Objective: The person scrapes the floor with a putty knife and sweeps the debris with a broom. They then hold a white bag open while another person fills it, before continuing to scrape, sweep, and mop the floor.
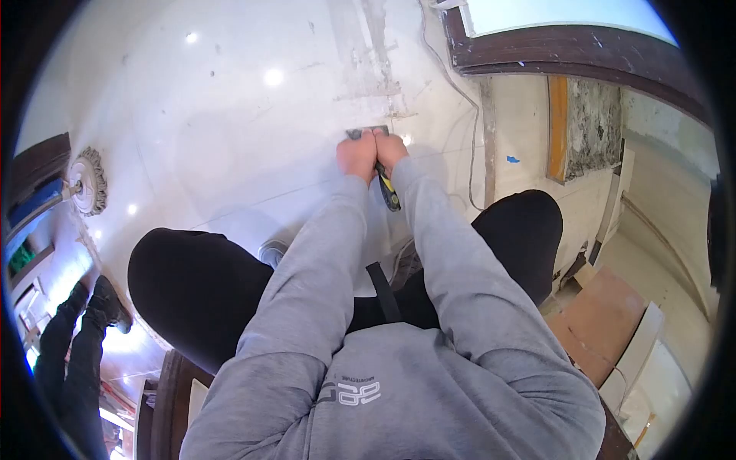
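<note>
Both my hands close round a scraper [389, 190] with a black and yellow handle. Its wide dark blade points away from me and lies at the pale, glossy tiled floor [230, 146]. My left hand [356, 156] grips from the left, pressed against my right hand [392, 150] on the other side. The handle's end sticks out below them, toward my body. Just beyond the blade, grey smears and residue [368, 69] run up the floor. My fingers partly hide the blade and the upper handle.
A thin cable [473, 115] curves along the floor to the right, near a dark wooden frame [567, 50] and a blue scrap [512, 159]. A brown board [602, 322] lies at lower right. Left are a round fringed mop head [90, 182] and another person's legs [80, 330].
</note>
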The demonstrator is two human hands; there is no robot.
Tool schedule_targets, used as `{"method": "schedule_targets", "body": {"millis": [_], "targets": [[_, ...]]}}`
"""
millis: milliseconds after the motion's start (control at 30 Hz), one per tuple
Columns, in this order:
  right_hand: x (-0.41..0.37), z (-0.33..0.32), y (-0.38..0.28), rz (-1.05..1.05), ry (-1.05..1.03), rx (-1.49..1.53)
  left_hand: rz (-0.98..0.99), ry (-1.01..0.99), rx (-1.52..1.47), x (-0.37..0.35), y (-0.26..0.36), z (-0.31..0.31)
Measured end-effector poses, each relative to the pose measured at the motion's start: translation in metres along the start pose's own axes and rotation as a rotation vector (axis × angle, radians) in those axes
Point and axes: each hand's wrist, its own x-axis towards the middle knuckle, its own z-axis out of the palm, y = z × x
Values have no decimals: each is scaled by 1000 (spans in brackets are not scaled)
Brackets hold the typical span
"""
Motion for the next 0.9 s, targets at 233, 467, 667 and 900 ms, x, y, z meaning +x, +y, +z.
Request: {"method": "schedule_targets", "body": {"millis": [233, 467, 667, 900], "targets": [[27, 9, 57, -241, 121, -107, 158, 119, 176, 27, -44, 17], [-7, -9, 3, 139, -110, -62, -49, -81, -67, -8, -3, -2], [4, -5, 26, 16, -55, -132, -101, 8, 15, -1, -10, 2], [-8, -16, 12, -94, -70, -211, -25, 98, 2, -5, -8, 8]]}}
